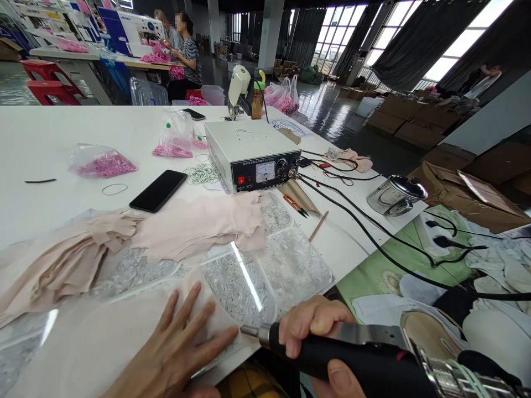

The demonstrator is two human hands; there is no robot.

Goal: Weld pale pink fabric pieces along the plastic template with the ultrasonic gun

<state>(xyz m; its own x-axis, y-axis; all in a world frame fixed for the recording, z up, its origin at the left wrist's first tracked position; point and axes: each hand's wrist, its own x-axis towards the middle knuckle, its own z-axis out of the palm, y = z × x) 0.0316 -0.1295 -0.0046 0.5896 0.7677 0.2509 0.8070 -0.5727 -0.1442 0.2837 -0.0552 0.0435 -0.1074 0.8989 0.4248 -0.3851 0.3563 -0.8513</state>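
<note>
Left hand (178,348) flat on pink fabric piece (103,342); right hand (315,326) grips black handpiece (357,359).
Left fingers spread, palm down, fabric at near edge of white table (50,138). Right fingers wrapped round handpiece; its metal tip just beside left fingertips.

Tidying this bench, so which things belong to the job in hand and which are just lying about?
In use: left hand flat on pink fabric; right hand gripping black handheld tool.
Lying about: phone, orange snips, metal pot, bag of pink bits.
</note>
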